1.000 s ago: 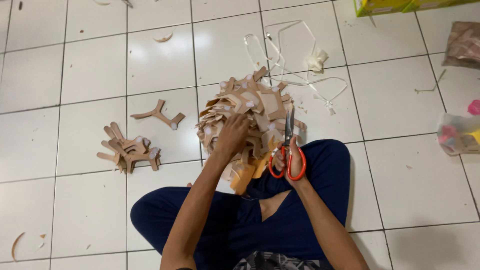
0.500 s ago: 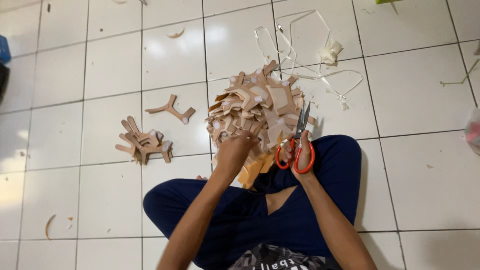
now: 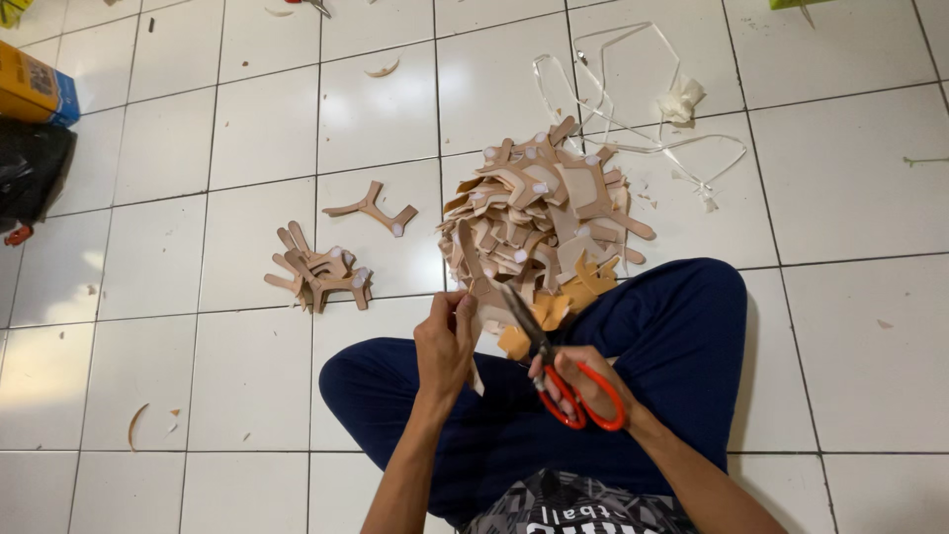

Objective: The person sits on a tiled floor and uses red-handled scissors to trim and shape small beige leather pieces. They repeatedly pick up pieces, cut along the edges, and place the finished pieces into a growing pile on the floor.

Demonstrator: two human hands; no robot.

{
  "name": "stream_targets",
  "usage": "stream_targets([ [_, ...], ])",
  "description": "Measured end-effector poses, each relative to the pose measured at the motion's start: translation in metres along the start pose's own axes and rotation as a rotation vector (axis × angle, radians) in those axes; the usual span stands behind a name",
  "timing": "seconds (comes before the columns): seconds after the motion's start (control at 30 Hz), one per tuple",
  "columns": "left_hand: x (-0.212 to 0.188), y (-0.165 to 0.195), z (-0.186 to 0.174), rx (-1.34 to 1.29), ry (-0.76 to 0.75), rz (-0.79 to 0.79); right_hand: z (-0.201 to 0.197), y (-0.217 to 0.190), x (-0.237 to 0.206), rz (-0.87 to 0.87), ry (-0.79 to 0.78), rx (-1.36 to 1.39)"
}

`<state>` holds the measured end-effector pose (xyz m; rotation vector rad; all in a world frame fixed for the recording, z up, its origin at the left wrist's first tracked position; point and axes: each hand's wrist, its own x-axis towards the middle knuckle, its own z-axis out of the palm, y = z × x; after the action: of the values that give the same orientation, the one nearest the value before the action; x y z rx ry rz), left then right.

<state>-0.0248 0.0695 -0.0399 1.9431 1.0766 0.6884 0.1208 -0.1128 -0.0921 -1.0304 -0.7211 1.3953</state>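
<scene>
Head camera looks down at a person sitting cross-legged in dark blue trousers [image 3: 682,326] on a white tiled floor [image 3: 840,198]. Far left lies a yellow and blue cardboard box [image 3: 35,89] beside a black bag [image 3: 30,168]. Next comes a small heap of tan Y-shaped cut pieces [image 3: 318,272], with one lone tan forked piece [image 3: 374,210] just past it. The left hand [image 3: 447,341] is closed, fingers and thumb pinching a thin tan strip [image 3: 473,314] that hangs down from the fingers, right at the near edge of the big pile of tan flat cut shapes [image 3: 539,222]. The strip looks light, thin and bendy, like soft sheet or card, so it likely flops if held at one end; a pinch close to the cut line seems the best place to hold it. The right hand [image 3: 583,386] is wrapped through the handles of orange-handled metal scissors [image 3: 554,371], whose blades point up toward the strip and look nearly closed. Behind the pile lies a loose tangle of white ribbon-like strips [image 3: 643,99] on the tiles.
</scene>
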Motion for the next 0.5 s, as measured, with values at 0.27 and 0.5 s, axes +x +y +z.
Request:
stream_targets([
  [0.27, -0.022, 0.011, -0.006, 0.011, 0.003, 0.112, 0.006, 0.014, -0.006, 0.069, -0.115, 0.040],
  [0.5, -0.032, 0.002, -0.005, -0.087, 0.041, 0.265, 0.003, 0.021, -0.010, 0.034, -0.075, 0.257],
])
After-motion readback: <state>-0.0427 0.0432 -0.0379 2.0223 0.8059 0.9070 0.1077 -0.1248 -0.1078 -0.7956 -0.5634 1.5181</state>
